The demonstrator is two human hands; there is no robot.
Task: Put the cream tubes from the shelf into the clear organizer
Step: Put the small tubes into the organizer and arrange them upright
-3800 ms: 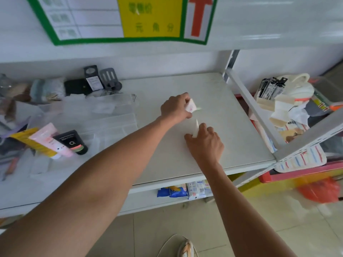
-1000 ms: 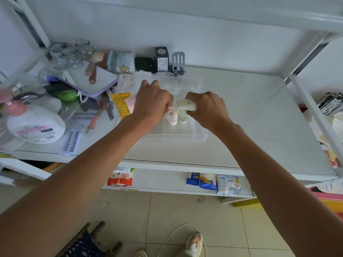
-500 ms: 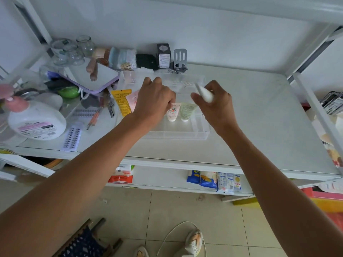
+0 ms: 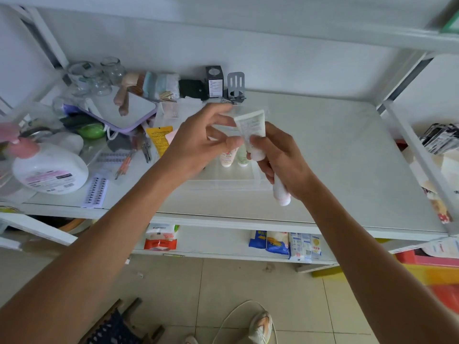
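The right hand (image 4: 283, 160) grips two white tubes. One white tube (image 4: 251, 130) sticks up above its fingers, and the other tube (image 4: 280, 192) pokes out below. The left hand (image 4: 198, 142) is open, with its fingertips right beside the upper tube. Under both hands sits the clear organizer (image 4: 228, 181) on the shelf (image 4: 347, 155). A pink tube (image 4: 227, 157) and a green tube (image 4: 242, 156) lie inside it.
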